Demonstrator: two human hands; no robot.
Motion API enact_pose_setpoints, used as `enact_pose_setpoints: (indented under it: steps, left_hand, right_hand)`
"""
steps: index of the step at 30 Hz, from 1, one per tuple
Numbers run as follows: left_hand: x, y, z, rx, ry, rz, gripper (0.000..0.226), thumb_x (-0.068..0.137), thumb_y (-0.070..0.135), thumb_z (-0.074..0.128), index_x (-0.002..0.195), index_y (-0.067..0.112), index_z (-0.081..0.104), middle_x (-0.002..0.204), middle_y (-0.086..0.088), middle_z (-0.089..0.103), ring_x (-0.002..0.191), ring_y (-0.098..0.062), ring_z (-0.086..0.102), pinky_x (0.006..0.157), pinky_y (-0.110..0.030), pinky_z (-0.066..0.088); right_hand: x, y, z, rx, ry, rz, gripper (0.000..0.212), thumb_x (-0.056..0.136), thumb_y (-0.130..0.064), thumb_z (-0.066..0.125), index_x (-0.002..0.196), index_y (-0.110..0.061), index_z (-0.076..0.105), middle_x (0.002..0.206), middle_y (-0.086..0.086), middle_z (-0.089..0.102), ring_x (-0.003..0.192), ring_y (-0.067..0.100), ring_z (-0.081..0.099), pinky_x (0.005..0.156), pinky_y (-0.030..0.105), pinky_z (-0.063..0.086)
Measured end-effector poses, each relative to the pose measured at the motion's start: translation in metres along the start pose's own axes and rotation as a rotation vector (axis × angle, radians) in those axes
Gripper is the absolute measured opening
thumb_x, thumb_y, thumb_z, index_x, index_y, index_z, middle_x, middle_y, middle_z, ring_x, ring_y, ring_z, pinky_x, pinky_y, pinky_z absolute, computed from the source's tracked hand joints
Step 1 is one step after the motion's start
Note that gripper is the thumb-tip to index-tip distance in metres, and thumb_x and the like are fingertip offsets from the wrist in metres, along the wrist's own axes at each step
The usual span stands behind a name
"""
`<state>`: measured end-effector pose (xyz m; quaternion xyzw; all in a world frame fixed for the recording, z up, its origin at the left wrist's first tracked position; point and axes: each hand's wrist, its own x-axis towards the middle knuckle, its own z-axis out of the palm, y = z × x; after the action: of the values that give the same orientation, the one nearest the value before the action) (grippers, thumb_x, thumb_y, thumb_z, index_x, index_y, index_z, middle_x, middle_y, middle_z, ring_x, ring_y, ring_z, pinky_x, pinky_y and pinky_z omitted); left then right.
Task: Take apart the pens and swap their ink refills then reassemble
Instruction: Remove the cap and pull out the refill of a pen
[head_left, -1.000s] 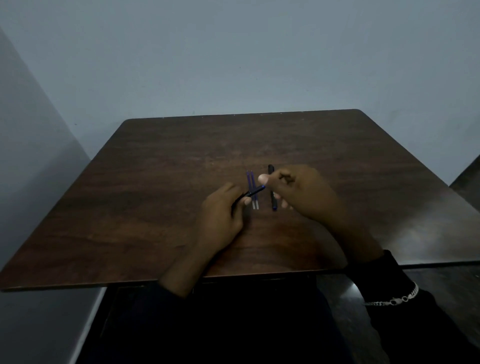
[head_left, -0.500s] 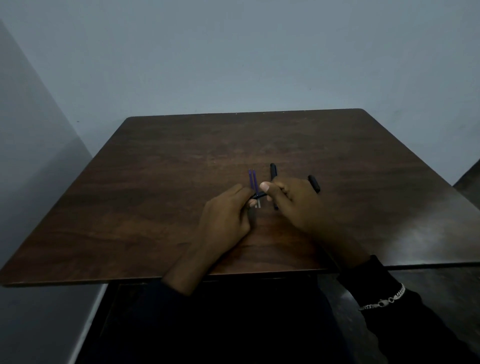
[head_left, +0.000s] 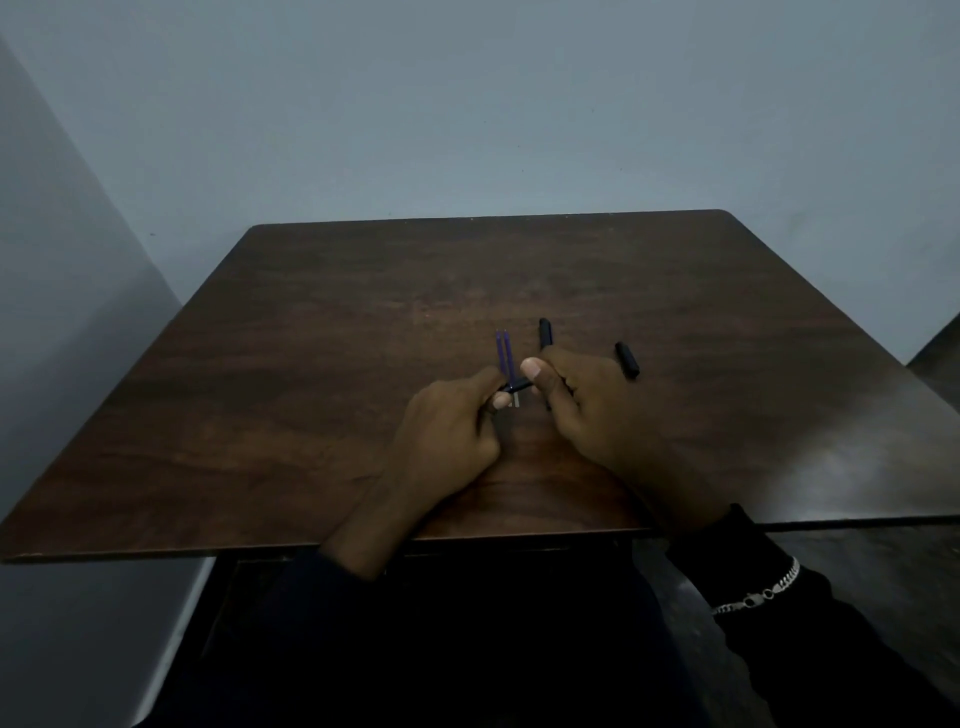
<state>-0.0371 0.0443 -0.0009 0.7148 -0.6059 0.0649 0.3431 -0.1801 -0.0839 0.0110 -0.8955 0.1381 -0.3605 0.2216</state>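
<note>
Since the frame half a second back the scene has barely shifted: both hands have stayed pinched together at mid-bench, and the black piece lying loose to the right is where it was; a second back that piece was not visible and the hands were slightly further apart.

The dark wooden bench (head_left: 322, 395) carries everything, set against a plain grey wall. The left hand (head_left: 452, 431) and the right hand (head_left: 587, 410) meet near its centre, wrists resting on the wood, which I judge steadies a fiddly joining or unscrewing step. Both are closed on one short dark pen part (head_left: 517, 386): left fingertips clamp its near-left end, right thumb and forefinger its far-right end. Its long axis runs low-left to high-right across the view, nearly crosswise to the other parts.

Just behind the hands, two purple ink refills (head_left: 504, 353) lie side by side and parallel, touching or nearly so, long axes pointing away from the person, pale tips toward the hands. They seem parked there within easy reach for the swap. A black barrel (head_left: 545, 332) lies just to their right, also pointing away, its near end hidden under the right hand. A shorter black piece (head_left: 627, 359), perhaps a cap, lies further right, angled far-left to near-right, apart from the rest.
</note>
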Motion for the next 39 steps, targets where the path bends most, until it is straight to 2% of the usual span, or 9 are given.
enact_pose_setpoints:
  steps: [7, 12, 15, 19, 22, 25, 30, 35, 39]
  left_hand:
    - [0.001, -0.001, 0.003, -0.002, -0.001, 0.006, 0.026, 0.086, 0.011, 0.059, 0.092, 0.031, 0.044, 0.065, -0.003, 0.065, 0.059, -0.034, 0.064, 0.056, -0.029, 0.034]
    - [0.000, -0.002, 0.005, 0.010, 0.041, 0.031, 0.018, 0.091, 0.016, 0.058, 0.094, 0.030, 0.047, 0.064, -0.002, 0.064, 0.058, -0.032, 0.062, 0.056, -0.028, 0.032]
    - [0.000, -0.002, 0.005, -0.018, 0.026, 0.023, 0.008, 0.092, 0.020, 0.053, 0.095, 0.027, 0.053, 0.065, 0.000, 0.065, 0.059, -0.031, 0.063, 0.053, -0.032, 0.041]
    - [0.000, -0.001, 0.005, 0.022, 0.031, 0.048, 0.016, 0.091, 0.020, 0.056, 0.103, 0.030, 0.053, 0.074, -0.003, 0.071, 0.067, -0.034, 0.067, 0.056, -0.032, 0.041]
    - [0.000, 0.000, 0.005, 0.039, 0.024, 0.046, 0.012, 0.090, 0.018, 0.058, 0.097, 0.028, 0.055, 0.072, -0.002, 0.070, 0.066, -0.033, 0.066, 0.058, -0.029, 0.034]
    - [0.000, -0.001, 0.005, 0.034, 0.018, 0.022, 0.011, 0.089, 0.016, 0.059, 0.089, 0.025, 0.054, 0.069, -0.001, 0.067, 0.063, -0.032, 0.065, 0.058, -0.029, 0.035]
    - [0.001, 0.000, 0.004, 0.035, 0.020, 0.013, 0.009, 0.089, 0.017, 0.058, 0.090, 0.024, 0.053, 0.069, -0.002, 0.068, 0.065, -0.033, 0.066, 0.057, -0.030, 0.037]
    - [0.000, 0.003, 0.002, 0.039, 0.027, 0.037, 0.008, 0.090, 0.020, 0.056, 0.096, 0.027, 0.057, 0.075, -0.003, 0.072, 0.069, -0.035, 0.068, 0.057, -0.033, 0.041]
    - [-0.001, 0.002, 0.003, 0.062, 0.009, 0.031, 0.004, 0.091, 0.020, 0.057, 0.091, 0.023, 0.058, 0.073, -0.001, 0.069, 0.066, -0.032, 0.066, 0.057, -0.030, 0.035]
  right_hand:
    - [-0.001, 0.001, 0.000, 0.024, -0.038, 0.008, 0.018, 0.104, -0.015, 0.054, 0.090, -0.013, 0.063, 0.068, -0.017, 0.048, 0.059, -0.001, 0.048, 0.059, 0.010, 0.036]
    - [-0.005, 0.009, 0.003, 0.176, -0.073, 0.127, 0.006, 0.101, -0.017, 0.061, 0.104, -0.021, 0.065, 0.084, -0.011, 0.064, 0.075, 0.013, 0.066, 0.069, 0.031, 0.056]
    - [-0.005, 0.009, 0.005, 0.241, -0.044, 0.169, 0.010, 0.097, -0.035, 0.064, 0.105, -0.030, 0.067, 0.094, -0.010, 0.069, 0.082, 0.017, 0.069, 0.074, 0.044, 0.060]
    - [-0.003, 0.008, 0.003, 0.177, -0.014, 0.220, 0.041, 0.091, -0.071, 0.052, 0.093, -0.034, 0.068, 0.072, -0.007, 0.069, 0.061, 0.011, 0.066, 0.061, 0.045, 0.058]
    - [-0.004, 0.010, 0.003, 0.206, -0.015, 0.196, 0.029, 0.095, -0.060, 0.057, 0.090, -0.033, 0.068, 0.067, -0.004, 0.067, 0.057, 0.013, 0.065, 0.058, 0.048, 0.055]
    - [-0.004, 0.015, 0.007, 0.323, -0.055, 0.201, 0.005, 0.095, -0.035, 0.064, 0.095, -0.030, 0.066, 0.084, -0.007, 0.069, 0.073, 0.014, 0.069, 0.067, 0.047, 0.059]
    - [-0.005, 0.016, 0.005, 0.443, -0.084, 0.106, 0.034, 0.087, -0.004, 0.069, 0.108, -0.031, 0.065, 0.114, -0.014, 0.060, 0.108, 0.015, 0.066, 0.083, 0.033, 0.060]
    - [-0.003, 0.013, 0.005, 0.373, 0.025, 0.292, 0.028, 0.088, -0.060, 0.067, 0.104, -0.037, 0.070, 0.090, -0.012, 0.074, 0.077, 0.008, 0.074, 0.067, 0.031, 0.063]
    - [-0.005, 0.020, 0.007, 0.283, -0.028, 0.211, 0.015, 0.097, -0.048, 0.059, 0.095, -0.037, 0.068, 0.083, -0.011, 0.074, 0.073, 0.009, 0.073, 0.068, 0.041, 0.063]
